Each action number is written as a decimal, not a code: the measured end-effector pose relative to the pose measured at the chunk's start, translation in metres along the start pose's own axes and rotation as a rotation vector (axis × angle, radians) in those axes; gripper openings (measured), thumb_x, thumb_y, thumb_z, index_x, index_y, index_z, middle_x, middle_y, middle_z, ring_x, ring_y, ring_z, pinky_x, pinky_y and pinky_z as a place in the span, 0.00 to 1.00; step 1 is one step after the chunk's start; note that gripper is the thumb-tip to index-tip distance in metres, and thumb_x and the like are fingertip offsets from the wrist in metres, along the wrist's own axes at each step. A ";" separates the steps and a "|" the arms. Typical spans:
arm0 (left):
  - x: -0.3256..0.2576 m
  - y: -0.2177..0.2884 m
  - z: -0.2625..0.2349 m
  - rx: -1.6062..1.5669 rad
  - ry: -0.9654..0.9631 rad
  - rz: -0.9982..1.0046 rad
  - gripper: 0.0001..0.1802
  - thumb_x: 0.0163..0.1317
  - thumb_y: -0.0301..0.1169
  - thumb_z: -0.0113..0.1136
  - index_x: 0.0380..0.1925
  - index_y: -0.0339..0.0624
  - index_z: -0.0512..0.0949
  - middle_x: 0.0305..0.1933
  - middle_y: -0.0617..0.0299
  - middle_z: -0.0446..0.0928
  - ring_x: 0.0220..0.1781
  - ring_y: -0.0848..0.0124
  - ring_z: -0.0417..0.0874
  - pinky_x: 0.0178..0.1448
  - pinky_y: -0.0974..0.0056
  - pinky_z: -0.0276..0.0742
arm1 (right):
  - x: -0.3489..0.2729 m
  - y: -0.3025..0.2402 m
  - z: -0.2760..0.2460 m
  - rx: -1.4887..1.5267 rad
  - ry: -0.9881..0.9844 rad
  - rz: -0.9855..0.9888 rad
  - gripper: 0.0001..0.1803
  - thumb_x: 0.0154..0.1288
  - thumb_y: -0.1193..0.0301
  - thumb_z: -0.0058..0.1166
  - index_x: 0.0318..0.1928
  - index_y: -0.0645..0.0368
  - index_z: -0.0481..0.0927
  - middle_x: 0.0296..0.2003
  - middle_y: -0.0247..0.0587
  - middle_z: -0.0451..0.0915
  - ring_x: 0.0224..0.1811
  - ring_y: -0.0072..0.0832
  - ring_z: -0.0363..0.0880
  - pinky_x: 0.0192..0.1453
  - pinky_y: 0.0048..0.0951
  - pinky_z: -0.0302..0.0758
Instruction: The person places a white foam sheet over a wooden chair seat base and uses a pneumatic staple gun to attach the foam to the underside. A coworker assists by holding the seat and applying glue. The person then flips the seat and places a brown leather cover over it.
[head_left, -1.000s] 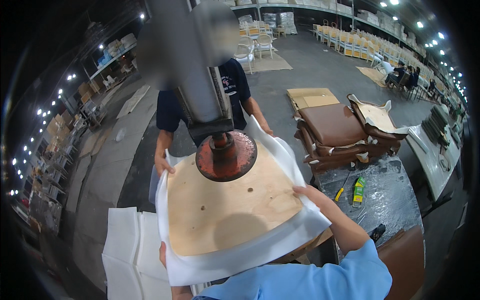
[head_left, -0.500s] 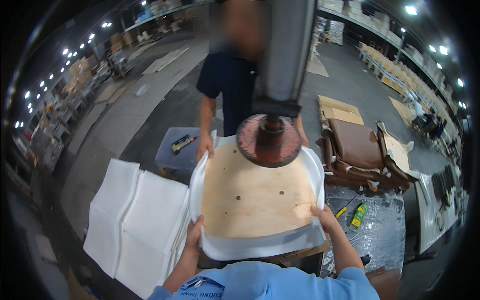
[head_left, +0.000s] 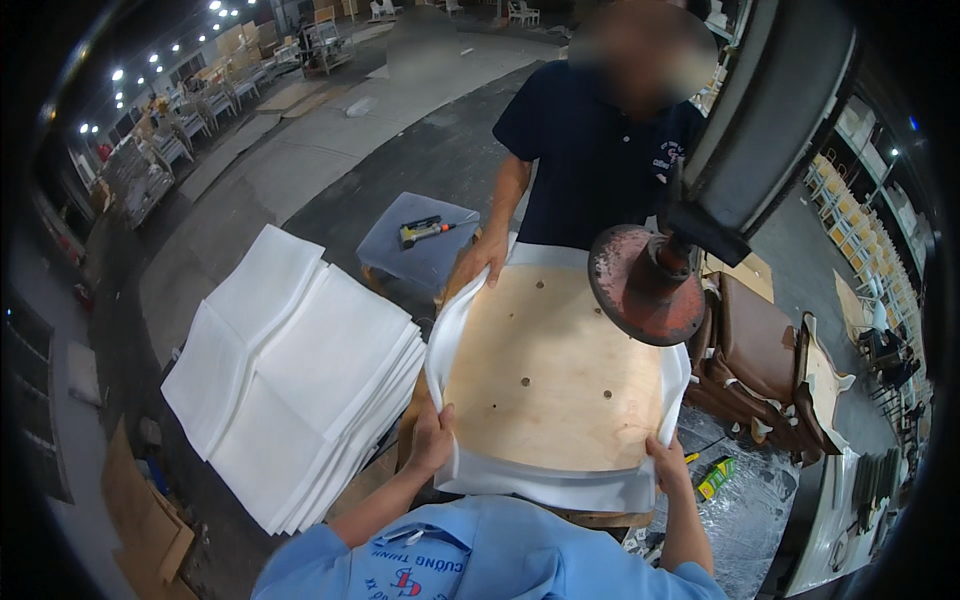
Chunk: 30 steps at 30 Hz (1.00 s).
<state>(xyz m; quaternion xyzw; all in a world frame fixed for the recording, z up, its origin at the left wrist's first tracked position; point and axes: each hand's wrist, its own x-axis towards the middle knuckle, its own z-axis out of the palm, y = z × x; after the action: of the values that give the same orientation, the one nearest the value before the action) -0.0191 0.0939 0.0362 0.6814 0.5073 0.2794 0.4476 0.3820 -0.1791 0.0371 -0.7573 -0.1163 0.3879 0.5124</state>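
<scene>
Plywood panel (head_left: 560,365), flat, drilled, btwn L hand (head_left: 432,440) & R hand (head_left: 670,465); both grip its white padding (head_left: 545,487) at sides. Blue shirt (head_left: 500,555), bodyward of hands: printed lettering, red/blue logo.

co-worker's head (head_left: 640,60): blurred | grey column (head_left: 775,115): cut by top edge | wooden panel (head_left: 560,365): far right corner hidden behind red disc (head_left: 622,295) | left hand (head_left: 430,442), right hand (head_left: 670,464): some fingers hidden beneath white foam (head_left: 545,487) | light-blue shirt (head_left: 500,550): cut by bottom edge | distant chairs (head_left: 845,215): too small to count
</scene>
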 end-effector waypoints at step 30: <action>-0.028 0.007 -0.026 0.617 -0.341 0.137 0.34 0.78 0.30 0.58 0.77 0.20 0.65 0.78 0.25 0.69 0.78 0.32 0.73 0.80 0.41 0.72 | -0.035 0.000 0.007 -0.770 0.261 -0.016 0.50 0.73 0.45 0.66 0.88 0.36 0.58 0.50 0.58 0.91 0.55 0.57 0.90 0.61 0.52 0.82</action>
<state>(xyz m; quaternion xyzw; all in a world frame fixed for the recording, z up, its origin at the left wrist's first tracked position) -0.0469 0.0759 0.0556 0.8538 0.4387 0.0248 0.2793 0.3537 -0.1941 0.0526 -0.9358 -0.1930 0.2123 0.2049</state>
